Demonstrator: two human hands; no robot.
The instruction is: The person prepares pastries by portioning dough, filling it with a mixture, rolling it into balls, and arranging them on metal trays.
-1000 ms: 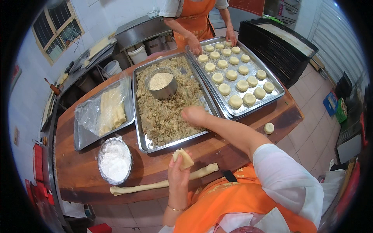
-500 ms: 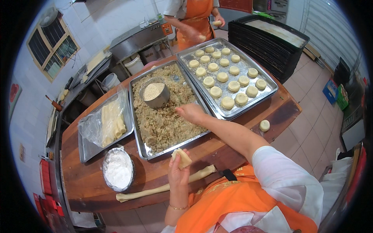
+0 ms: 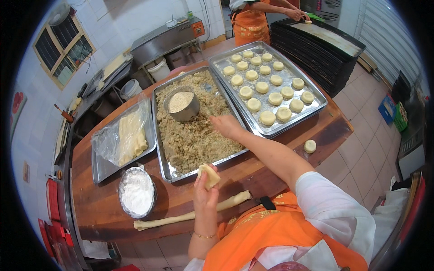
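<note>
A flat, pale dough piece [image 3: 209, 178] rests in my left hand [image 3: 203, 194], pinched by its fingers. Beside that hand lies a long dough rope [image 3: 235, 201] on the wooden table [image 3: 99, 214]. My right hand [image 3: 226, 126] reaches into a steel tray [image 3: 166, 168] of crumbly filling [image 3: 190, 149], fingers curled among it near a metal container [image 3: 187, 113] of pale grains; what they hold is hidden. A bowl of white powder [image 3: 136, 190] stands at the left front. A steel tray [image 3: 316, 110] holds several round dough pieces [image 3: 267, 118]; one lone round [image 3: 310, 146] sits on the table.
At the table's left is a tray [image 3: 100, 169] with plastic-covered dough [image 3: 129, 135]. A co-worker in an orange apron [image 3: 251, 25] stands behind, hands [image 3: 298, 16] holding a round piece over stacked black trays [image 3: 307, 58]. Steel counters [image 3: 162, 40] line the wall.
My right hand has shifted up and slightly left in the filling. The co-worker has moved right from the dough tray to the black trays, carrying a round piece. The view has shifted slightly.
</note>
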